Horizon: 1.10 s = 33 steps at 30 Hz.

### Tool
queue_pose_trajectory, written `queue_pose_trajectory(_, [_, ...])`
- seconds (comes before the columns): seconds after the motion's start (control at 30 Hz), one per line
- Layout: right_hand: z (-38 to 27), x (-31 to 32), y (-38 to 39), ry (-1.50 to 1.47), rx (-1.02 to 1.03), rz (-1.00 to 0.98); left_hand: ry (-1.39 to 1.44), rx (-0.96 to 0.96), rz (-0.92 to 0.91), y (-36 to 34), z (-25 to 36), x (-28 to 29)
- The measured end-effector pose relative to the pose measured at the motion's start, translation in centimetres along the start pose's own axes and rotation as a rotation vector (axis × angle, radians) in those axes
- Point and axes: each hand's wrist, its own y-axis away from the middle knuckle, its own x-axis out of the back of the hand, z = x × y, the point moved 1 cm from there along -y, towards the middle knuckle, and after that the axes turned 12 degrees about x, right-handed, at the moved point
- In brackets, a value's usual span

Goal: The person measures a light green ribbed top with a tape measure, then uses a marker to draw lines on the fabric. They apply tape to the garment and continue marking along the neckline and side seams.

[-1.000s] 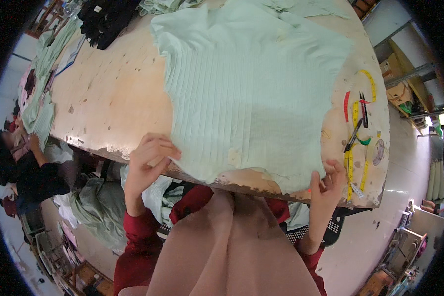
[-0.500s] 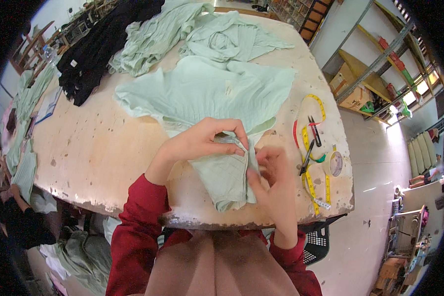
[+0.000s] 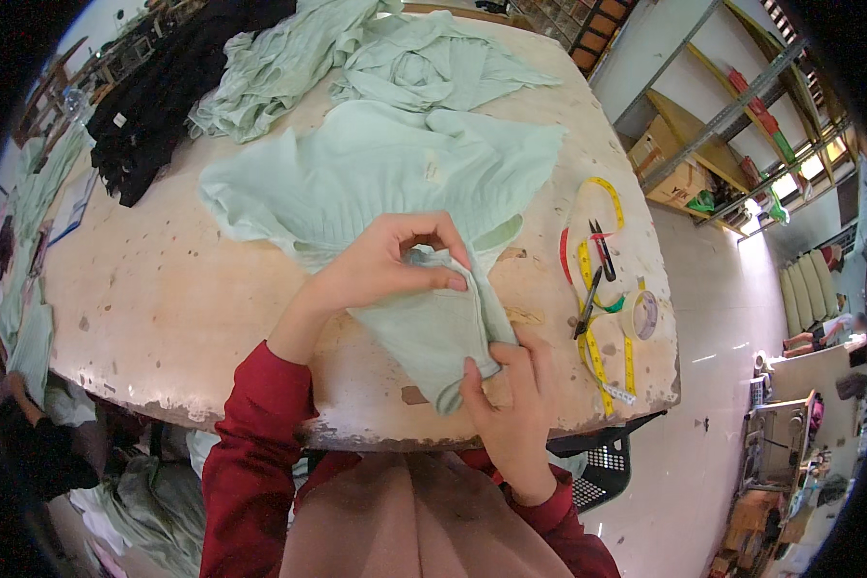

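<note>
A pale mint-green garment (image 3: 356, 178) is spread on the worktable in front of me, with a small label near its middle. One narrow part of it reaches toward me, seamed and folded over. My left hand (image 3: 392, 258) pinches this part between thumb and fingers at its upper end. Lower down on the same seamed edge, my right hand (image 3: 512, 400) grips the fabric near the bottom corner, thumb in front. Each hand's fingers partly hide the cloth between them.
On the right lie a yellow measuring tape (image 3: 602, 193), black-handled thread snips (image 3: 602, 252), a black pen-like tool (image 3: 590, 306) and a tape roll (image 3: 643, 314). Crumpled green garments (image 3: 424, 63) and a black garment (image 3: 169, 91) lie at the back. Another person's arm (image 3: 24, 400) shows far left.
My right hand has moved down the seamed edge to the bottom corner and now grips the cloth there. My left hand keeps its pinch. The whole view has shifted slightly.
</note>
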Motion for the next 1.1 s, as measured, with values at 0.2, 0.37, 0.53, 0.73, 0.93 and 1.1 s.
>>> queue_pose_trajectory(0.2, [1.4,-0.3,1.1,-0.200,-0.082,0.145,0.011,0.009,-0.116,0.0,-0.2,-0.3])
queue_pose_trajectory(0.37, [1.7,-0.3,1.4,-0.596,-0.290,0.319,0.148,-0.023,-0.115,0.0,-0.7,-0.2])
queue_pose_trajectory(0.53, [2.5,0.2,0.9,-0.425,-0.163,0.166,0.175,-0.066,-0.124,0.0,-1.0,0.1])
queue_pose_trajectory(0.73, [2.6,0.2,1.2,-0.441,-0.187,0.286,0.193,-0.059,-0.097,0.4,-0.3,-0.1])
queue_pose_trajectory(0.93, [2.6,0.5,1.1,-0.506,-0.292,0.288,0.130,-0.065,-0.141,0.7,0.2,0.2])
queue_pose_trajectory(1.1, [2.5,0.1,1.9,-0.410,-0.161,0.188,-0.058,-0.072,-0.098,0.7,0.4,0.6])
